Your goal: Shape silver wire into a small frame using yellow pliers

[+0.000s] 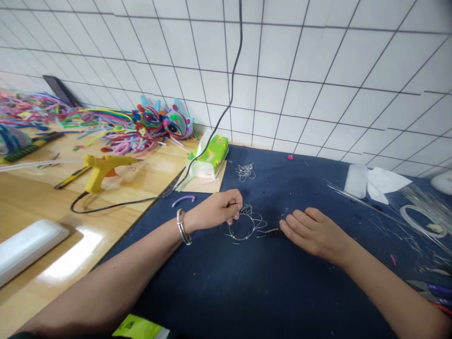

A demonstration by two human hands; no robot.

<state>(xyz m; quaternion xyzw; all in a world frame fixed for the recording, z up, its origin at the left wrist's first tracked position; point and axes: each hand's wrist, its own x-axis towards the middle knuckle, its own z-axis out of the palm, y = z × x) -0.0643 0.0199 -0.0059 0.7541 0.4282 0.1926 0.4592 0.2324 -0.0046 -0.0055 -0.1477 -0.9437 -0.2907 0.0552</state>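
My left hand [228, 209], with a silver bangle at its wrist, pinches the upper left edge of a wire ring [253, 228]. Thin silvery wire forms this ring, with petal-like loops along its upper and right side and a few small beads on its lower part. To the right, my right hand [307, 230] is closed around a slim metal tool [271, 230]. Only the tool's narrow tip shows, pointing left at the ring with a small gap between them; its kind is hidden by the fingers. A tangle of wire loops [245, 172] lies on the dark blue cloth beyond.
A yellow glue gun [102, 170] rests at left, its black cord trailing across the table. Behind are a green tissue pack [213, 153] and colourful pipe cleaners [130, 141]. A purple curved piece [183, 199] lies near my left hand. Loose wires [423, 212] spread at far right.
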